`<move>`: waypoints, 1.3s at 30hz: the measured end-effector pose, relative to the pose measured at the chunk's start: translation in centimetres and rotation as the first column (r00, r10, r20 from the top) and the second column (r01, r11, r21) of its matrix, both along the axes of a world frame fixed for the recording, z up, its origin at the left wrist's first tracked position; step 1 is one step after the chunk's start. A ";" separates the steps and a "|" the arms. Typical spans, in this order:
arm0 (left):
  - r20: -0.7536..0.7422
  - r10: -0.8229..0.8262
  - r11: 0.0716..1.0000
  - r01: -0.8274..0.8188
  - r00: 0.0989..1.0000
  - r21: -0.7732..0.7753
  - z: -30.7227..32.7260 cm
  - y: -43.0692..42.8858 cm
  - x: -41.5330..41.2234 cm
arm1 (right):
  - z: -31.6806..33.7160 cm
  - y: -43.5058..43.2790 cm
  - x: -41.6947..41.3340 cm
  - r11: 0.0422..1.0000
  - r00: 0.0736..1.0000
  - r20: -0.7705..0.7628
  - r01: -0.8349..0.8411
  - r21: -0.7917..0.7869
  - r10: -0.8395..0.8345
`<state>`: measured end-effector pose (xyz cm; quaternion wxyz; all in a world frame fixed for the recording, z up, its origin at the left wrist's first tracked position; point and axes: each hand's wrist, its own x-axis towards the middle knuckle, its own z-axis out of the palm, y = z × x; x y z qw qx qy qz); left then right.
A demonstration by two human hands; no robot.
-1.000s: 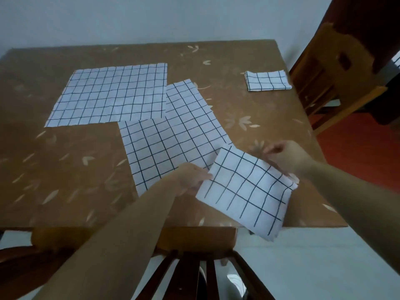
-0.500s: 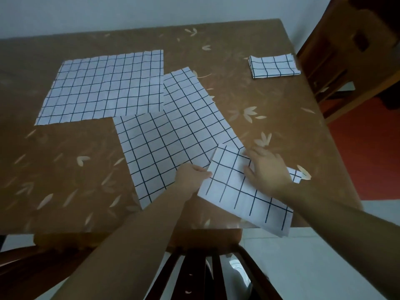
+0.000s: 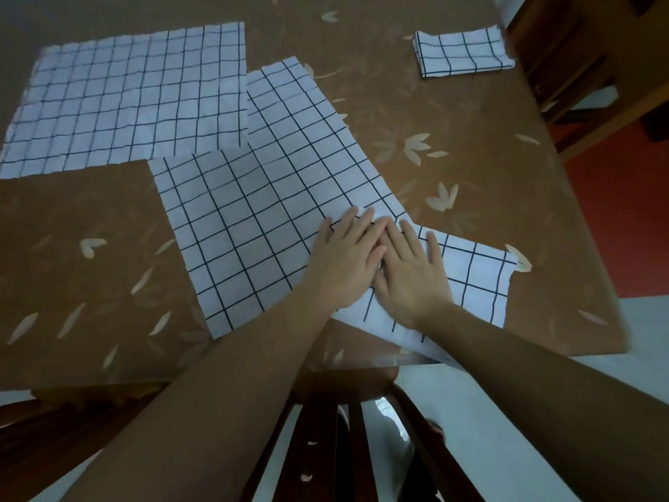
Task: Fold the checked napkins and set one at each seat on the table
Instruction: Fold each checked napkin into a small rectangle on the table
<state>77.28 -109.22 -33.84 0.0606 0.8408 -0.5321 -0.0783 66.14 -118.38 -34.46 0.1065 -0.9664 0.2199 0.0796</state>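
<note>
Dim, bluish light — soft focus, wide-angle bending at edges.

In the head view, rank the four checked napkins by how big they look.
Largest: left spread napkin and middle spread napkin: alike, unranked; the middle lies nearer.
Then the near half-folded napkin.
Smallest: far folded napkin.

Checked napkins, white with dark grid lines, four in all, on a brown leaf-patterned table point(image 3: 470, 157). Large unfolded napkin point(image 3: 126, 99), fine checks, flat, far left. Second unfolded napkin point(image 3: 235, 230), wider checks, flat and turned at an angle, centre, its far-left edge meeting the first. Folded napkin point(image 3: 474, 280), near right, overlapping the second's near-right corner and overhanging the near table edge, left hand point(image 3: 344, 262) and right hand point(image 3: 409, 273) pressed flat on it. Small folded napkin point(image 3: 459, 54), far right edge.
</note>
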 end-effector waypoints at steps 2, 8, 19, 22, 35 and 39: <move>-0.033 0.032 0.998 -0.030 0.999 0.053 -0.9 0.1 0.0 | -0.3 0.1 0.1 1.000 1.000 0.010 0.007 0.004 -0.007; -0.011 0.052 0.995 -0.051 0.999 0.083 -1.1 -0.1 0.2 | 0.1 -4.1 -5.0 0.977 0.978 -0.013 0.209 -0.040 -0.209; 0.069 0.088 0.987 -0.096 0.994 0.127 0.2 -1.1 -1.7 | 1.7 -2.5 -6.3 0.962 0.967 0.007 0.253 -0.103 -0.254; 0.027 0.066 0.990 -0.069 0.997 0.120 0.0 -1.1 -4.0 | 1.5 1.6 -5.0 0.977 0.972 0.106 0.211 0.007 -0.211; 0.015 0.121 0.984 -0.122 0.993 0.132 -0.8 -0.1 -4.5 | -0.3 -2.7 -13.1 0.976 0.977 -0.066 0.199 -0.085 -0.205; -0.001 -0.053 0.999 0.053 0.999 0.010 1.1 1.9 -6.8 | 0.6 -2.7 -12.8 0.981 0.980 -0.060 0.187 -0.043 -0.189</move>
